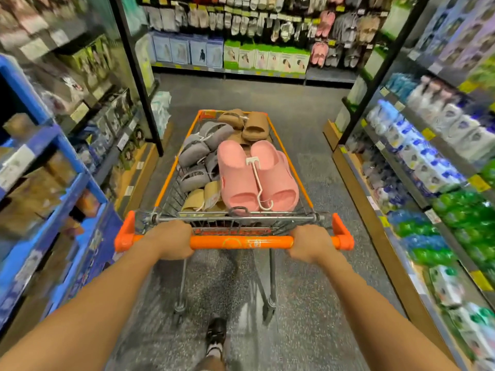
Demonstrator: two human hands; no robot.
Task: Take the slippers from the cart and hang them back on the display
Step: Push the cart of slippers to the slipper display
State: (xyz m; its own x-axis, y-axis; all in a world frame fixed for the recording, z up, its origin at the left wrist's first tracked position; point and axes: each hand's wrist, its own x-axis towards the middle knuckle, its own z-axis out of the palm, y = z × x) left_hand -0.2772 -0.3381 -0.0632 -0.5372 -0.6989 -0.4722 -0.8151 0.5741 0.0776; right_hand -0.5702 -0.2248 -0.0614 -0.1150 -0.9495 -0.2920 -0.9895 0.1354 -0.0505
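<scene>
An orange-framed wire cart (290, 167) stands in the aisle straight ahead of me. On top of its load lies a pink pair of slippers (238, 178) joined by a white hanger (258, 183). Grey slippers (199, 147) fill the left side, brown slippers (254, 124) lie at the far end and beige slippers (203, 198) at the near left. My left hand (171, 238) grips the orange cart handle (241, 242) on its left part. My right hand (310, 242) grips the same handle on its right part. The slipper display (342, 36) hangs at the aisle's far end, right of centre.
Tall shelves line both sides: blue racks with boxes (40, 170) on the left, packs of bottles and tissue (428, 156) on the right. Boxed goods (241, 56) sit below hanging socks at the far wall. My shoe (215, 334) shows on the speckled floor behind the cart.
</scene>
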